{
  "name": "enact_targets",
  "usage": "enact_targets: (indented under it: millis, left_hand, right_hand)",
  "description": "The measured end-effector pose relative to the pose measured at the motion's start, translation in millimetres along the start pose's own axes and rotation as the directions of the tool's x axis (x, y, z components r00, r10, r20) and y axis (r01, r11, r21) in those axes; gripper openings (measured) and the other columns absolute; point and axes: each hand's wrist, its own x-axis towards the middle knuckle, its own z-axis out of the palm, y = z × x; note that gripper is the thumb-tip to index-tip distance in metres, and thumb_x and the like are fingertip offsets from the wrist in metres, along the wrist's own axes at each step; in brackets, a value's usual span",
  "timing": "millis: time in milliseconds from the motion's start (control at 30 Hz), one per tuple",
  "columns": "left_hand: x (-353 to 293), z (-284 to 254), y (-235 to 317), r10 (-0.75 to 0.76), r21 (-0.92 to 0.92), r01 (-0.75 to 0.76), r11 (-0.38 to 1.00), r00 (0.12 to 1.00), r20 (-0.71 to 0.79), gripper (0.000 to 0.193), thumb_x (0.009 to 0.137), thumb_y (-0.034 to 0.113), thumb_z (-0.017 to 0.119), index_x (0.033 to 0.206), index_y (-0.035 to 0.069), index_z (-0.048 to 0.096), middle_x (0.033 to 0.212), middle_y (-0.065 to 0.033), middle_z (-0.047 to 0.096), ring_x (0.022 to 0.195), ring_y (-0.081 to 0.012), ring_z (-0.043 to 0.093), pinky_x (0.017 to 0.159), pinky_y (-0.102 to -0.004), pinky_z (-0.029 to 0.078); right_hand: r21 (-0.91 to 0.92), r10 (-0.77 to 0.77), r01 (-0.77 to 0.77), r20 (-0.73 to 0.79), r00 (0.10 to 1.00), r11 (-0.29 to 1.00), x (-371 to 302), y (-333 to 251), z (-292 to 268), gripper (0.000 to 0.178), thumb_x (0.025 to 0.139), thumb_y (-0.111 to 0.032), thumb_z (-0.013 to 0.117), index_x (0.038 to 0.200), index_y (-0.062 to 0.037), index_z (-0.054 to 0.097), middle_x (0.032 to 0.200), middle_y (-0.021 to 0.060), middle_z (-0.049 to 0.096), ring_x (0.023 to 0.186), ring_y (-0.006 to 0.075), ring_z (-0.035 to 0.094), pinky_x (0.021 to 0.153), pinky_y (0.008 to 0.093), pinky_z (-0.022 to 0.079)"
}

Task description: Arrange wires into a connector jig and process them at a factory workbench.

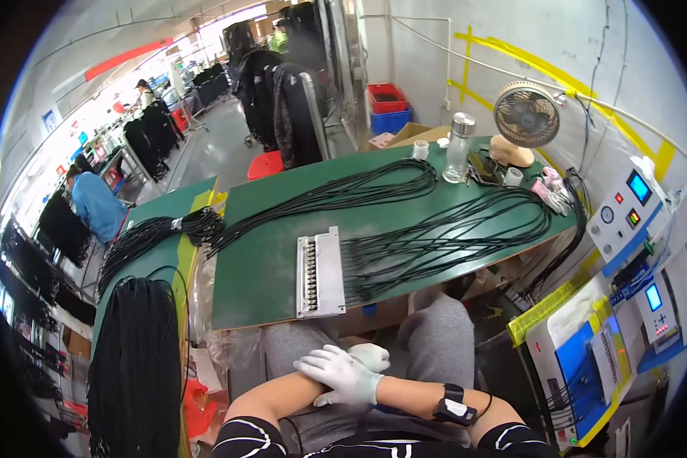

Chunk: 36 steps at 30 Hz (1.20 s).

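Both my hands wear white gloves and lie crossed in my lap, below the edge of the green table [259,290]. My right hand [343,375] rests on top of my left forearm with its fingers spread, and it holds nothing. My left hand [371,356] pokes out from under it, mostly hidden. A black band [454,406] sits on my right wrist. On the table ahead lies a grey metal fixture [319,273] with a row of sockets. Several black cables [435,237] run from it in long loops.
A tied bundle of black cables [156,233] and a big pile [133,366] lie on the left table. A clear bottle [458,146], a small fan [525,116] and white test units [626,215] stand at the right. A person in blue [95,202] sits far left.
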Motion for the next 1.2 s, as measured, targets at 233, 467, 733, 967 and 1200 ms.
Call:
enact_targets:
  millis: [233, 467, 733, 967, 1200]
  left_hand:
    - [27, 98, -29, 0.377, 0.606, 0.234, 0.76, 0.601, -0.705, 0.031, 0.086, 0.038, 0.062, 0.105, 0.016, 0.071, 0.103, -0.0131, 0.071, 0.097, -0.0349, 0.068, 0.084, -0.0477, 0.052]
    - [14, 18, 0, -0.111, -0.071, 0.108, 0.992, 0.993, -0.042, 0.032, 0.085, 0.037, 0.063, 0.107, 0.015, 0.072, 0.104, -0.014, 0.071, 0.098, -0.0354, 0.067, 0.085, -0.0493, 0.052]
    - [11, 27, -4, -0.182, -0.123, 0.17, 0.978, 0.979, -0.089, 0.033, 0.085, 0.037, 0.063, 0.108, 0.015, 0.071, 0.104, -0.0142, 0.071, 0.098, -0.0356, 0.067, 0.086, -0.0493, 0.052]
    - [13, 33, -12, -0.224, -0.137, 0.209, 0.968, 0.969, -0.102, 0.034, 0.084, 0.037, 0.063, 0.108, 0.014, 0.071, 0.104, -0.0144, 0.071, 0.099, -0.0358, 0.067, 0.086, -0.0492, 0.052]
    - [21, 46, -7, -0.213, -0.106, 0.204, 0.973, 0.974, -0.082, 0.035, 0.084, 0.037, 0.063, 0.109, 0.014, 0.071, 0.104, -0.0147, 0.071, 0.099, -0.036, 0.067, 0.086, -0.0492, 0.052]
  right_hand:
    - [0.049, 0.134, -0.148, 0.22, 0.966, 0.988, -7, 10, 10, 0.08, 0.068, -0.037, 0.08, 0.137, -0.0122, 0.05, 0.124, 0.0099, 0.061, 0.119, 0.0292, 0.056, 0.107, 0.0465, 0.037]
    - [0.03, 0.149, -0.155, 0.158, 0.976, 0.987, -20, 14, 10, 0.076, 0.067, -0.032, 0.079, 0.135, -0.013, 0.051, 0.122, 0.0099, 0.062, 0.116, 0.0299, 0.058, 0.104, 0.0456, 0.039]
    - [-0.011, 0.169, -0.17, 0.179, 0.969, 0.985, -15, -1, 5, 0.072, 0.066, -0.026, 0.078, 0.131, -0.0129, 0.053, 0.118, 0.0089, 0.065, 0.106, 0.03, 0.062, 0.099, 0.042, 0.043]
    - [-0.069, 0.102, -0.094, 0.114, 0.988, 0.993, -16, -5, 1, 0.068, 0.062, -0.03, 0.08, 0.123, -0.0083, 0.059, 0.113, 0.0108, 0.067, 0.106, 0.0292, 0.063, 0.098, 0.0454, 0.045]
    - [-0.144, 0.107, -0.083, 0.165, 0.98, 0.986, -7, -18, -8, 0.071, 0.06, -0.032, 0.082, 0.121, -0.0038, 0.059, 0.111, 0.0119, 0.067, 0.108, 0.031, 0.061, 0.1, 0.0468, 0.042]
